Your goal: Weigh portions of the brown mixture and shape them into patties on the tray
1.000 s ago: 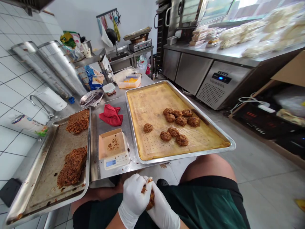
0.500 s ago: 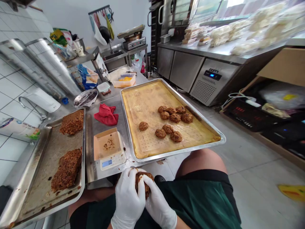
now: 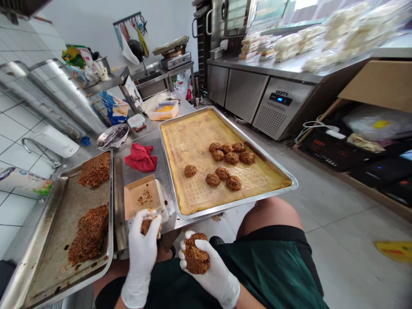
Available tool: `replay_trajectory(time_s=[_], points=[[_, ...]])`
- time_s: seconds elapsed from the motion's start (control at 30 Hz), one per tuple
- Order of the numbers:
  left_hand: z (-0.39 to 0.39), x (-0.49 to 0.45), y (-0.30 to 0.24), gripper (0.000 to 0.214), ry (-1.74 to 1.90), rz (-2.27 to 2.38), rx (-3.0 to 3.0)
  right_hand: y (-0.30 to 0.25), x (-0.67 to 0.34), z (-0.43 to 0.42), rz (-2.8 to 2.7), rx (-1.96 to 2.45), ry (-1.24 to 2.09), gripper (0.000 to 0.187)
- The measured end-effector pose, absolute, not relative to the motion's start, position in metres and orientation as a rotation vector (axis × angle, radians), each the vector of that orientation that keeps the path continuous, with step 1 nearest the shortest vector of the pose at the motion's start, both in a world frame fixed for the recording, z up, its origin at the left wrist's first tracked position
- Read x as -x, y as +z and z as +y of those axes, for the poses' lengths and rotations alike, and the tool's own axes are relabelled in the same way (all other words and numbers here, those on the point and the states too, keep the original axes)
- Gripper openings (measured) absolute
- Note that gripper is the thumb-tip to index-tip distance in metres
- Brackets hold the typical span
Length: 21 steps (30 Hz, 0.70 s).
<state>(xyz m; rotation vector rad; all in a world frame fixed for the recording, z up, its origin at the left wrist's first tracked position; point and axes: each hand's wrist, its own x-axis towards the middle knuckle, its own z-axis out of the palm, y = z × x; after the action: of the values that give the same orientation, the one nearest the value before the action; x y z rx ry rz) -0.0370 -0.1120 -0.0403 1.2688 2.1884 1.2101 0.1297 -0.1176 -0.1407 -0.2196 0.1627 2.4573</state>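
Gloved in white, my right hand is closed round a brown, coarse lump of filling above my lap. My left hand grips a smaller piece of the same filling, partly hidden by its fingers, just in front of the kitchen scale. An open cardboard box with crumbs in it sits on the scale. Several rounded balls of filling lie on the paper-lined metal tray ahead. At the left, another metal tray bears two big blocks of filling.
A crumpled red cloth lies behind the box. Further back are a foil-like bowl, a lidded tub and a plastic container with orange contents. The lined tray's near edge overhangs the table by my knee.
My hands have come apart. The left has moved left toward the scale with a smaller piece; the right keeps the larger lump. The whole view has shifted slightly.
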Motion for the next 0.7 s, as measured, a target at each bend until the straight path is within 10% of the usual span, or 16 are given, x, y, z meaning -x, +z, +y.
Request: replay_trajectory(time_s=[0.33,0.7], points=[[-0.040,0.132,0.002,0.021,0.448,2.351,-2.179,-0.154,-0.124,-0.121,0.220,0.321,2.521,0.023],[-0.135,0.058,0.003,0.016,0.805,2.270,-1.953,-0.149,-0.132,-0.114,0.152,0.232,2.476,0.032]])
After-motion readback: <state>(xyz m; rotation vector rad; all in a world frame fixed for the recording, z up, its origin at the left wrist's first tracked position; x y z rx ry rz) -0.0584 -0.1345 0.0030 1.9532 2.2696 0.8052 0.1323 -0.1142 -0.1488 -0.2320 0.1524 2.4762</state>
